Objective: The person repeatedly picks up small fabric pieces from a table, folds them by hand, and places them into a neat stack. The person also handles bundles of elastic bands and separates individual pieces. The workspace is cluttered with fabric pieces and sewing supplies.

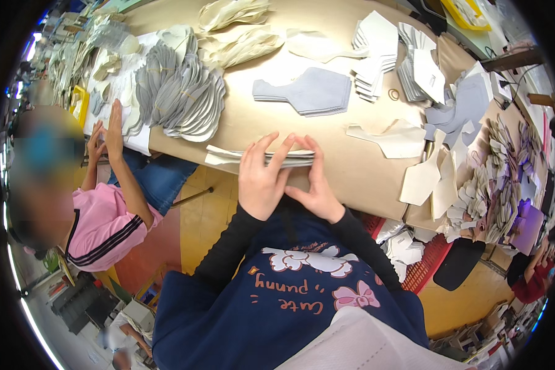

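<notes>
At the near edge of the table, a thin stack of white and grey cut pieces stands on its long edge. My left hand is closed over the middle of the stack, fingers bent across its top. At the stack's right end, my right hand grips it between fingers and thumb. Just beyond my hands lies a flat pile of grey-blue shaped pieces. To the right of my right hand is a cream shaped piece. The lower part of the stack is hidden behind my hands.
Grey bundles and cream bundles lie at the back left. White stacks and rubber bands are at the back right. A person in a pink shirt sits at left, hands raised. A red crate stands below the table.
</notes>
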A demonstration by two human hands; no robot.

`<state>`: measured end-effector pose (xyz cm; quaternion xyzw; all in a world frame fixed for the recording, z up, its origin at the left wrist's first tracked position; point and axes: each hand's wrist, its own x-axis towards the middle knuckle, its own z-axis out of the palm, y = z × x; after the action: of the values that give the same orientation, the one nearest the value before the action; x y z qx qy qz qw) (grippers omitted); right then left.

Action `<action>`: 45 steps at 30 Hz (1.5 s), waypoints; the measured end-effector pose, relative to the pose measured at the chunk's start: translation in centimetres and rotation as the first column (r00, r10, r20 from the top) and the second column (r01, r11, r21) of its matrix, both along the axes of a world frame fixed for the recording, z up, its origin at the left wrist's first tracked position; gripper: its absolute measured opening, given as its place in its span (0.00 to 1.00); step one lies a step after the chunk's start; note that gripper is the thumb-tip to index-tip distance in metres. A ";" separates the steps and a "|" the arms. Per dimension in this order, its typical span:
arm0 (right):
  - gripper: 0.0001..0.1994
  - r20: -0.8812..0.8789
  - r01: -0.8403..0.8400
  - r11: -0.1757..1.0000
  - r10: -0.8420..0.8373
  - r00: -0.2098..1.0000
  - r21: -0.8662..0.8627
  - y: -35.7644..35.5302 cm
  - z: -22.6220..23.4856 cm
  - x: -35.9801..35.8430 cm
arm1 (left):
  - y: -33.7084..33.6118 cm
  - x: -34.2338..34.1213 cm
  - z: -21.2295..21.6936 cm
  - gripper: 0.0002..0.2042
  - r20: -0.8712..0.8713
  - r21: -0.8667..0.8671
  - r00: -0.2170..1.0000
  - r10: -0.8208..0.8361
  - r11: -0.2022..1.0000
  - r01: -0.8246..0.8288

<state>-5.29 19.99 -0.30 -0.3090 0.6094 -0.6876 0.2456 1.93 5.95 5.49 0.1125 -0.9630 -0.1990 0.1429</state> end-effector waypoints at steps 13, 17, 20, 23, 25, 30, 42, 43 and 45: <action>0.33 0.041 0.101 0.983 -0.096 0.995 -0.156 0.1 -0.8 1.1 | 0.7 1.7 0.0 0.23 -0.223 0.124 0.971 -0.087 0.985 0.117; 0.36 0.141 0.104 0.992 -0.093 0.986 -0.067 0.1 -1.3 1.5 | 1.5 0.7 -0.1 0.26 -0.138 0.136 0.979 -0.149 0.976 0.168; 0.37 0.283 0.133 0.984 -0.096 0.954 -0.117 0.7 -1.3 1.1 | 0.4 -0.6 1.0 0.27 -0.201 0.183 0.956 -0.212 0.951 0.249; 0.35 0.373 0.237 0.957 -0.161 0.914 -0.169 1.9 -1.3 -0.2 | -2.1 -4.2 3.0 0.23 -0.236 0.348 0.954 -0.185 0.900 0.261; 0.34 0.439 0.240 0.959 -0.151 0.885 -0.152 2.3 -1.6 -1.1 | -4.3 -7.9 4.8 0.22 -0.329 0.298 0.923 -0.198 0.906 0.300; 0.25 0.360 0.133 0.987 -0.094 0.928 -0.085 1.9 -2.3 -1.6 | -9.4 -23.4 6.9 0.21 -0.467 0.371 0.799 -0.379 0.736 0.566; 0.19 0.423 0.129 0.986 -0.073 0.903 -0.105 1.8 -2.0 -1.6 | -13.1 -31.7 -6.2 0.14 -0.068 0.172 0.927 -0.370 0.911 0.376; 0.17 0.417 0.129 0.988 -0.084 0.905 -0.081 1.8 -1.9 -1.6 | -12.7 -30.2 -6.9 0.14 -0.072 0.091 0.946 -0.315 0.943 0.321; 0.15 0.402 0.107 0.993 -0.077 0.912 -0.052 1.7 -1.9 -1.6 | -12.4 -27.9 -7.2 0.12 -0.119 -0.019 0.968 -0.221 0.975 0.220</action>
<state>-6.91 21.72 -2.20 -0.1420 0.5348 -0.7689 0.3204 -25.98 -6.47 -1.76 -0.0077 -0.9597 -0.2174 0.1779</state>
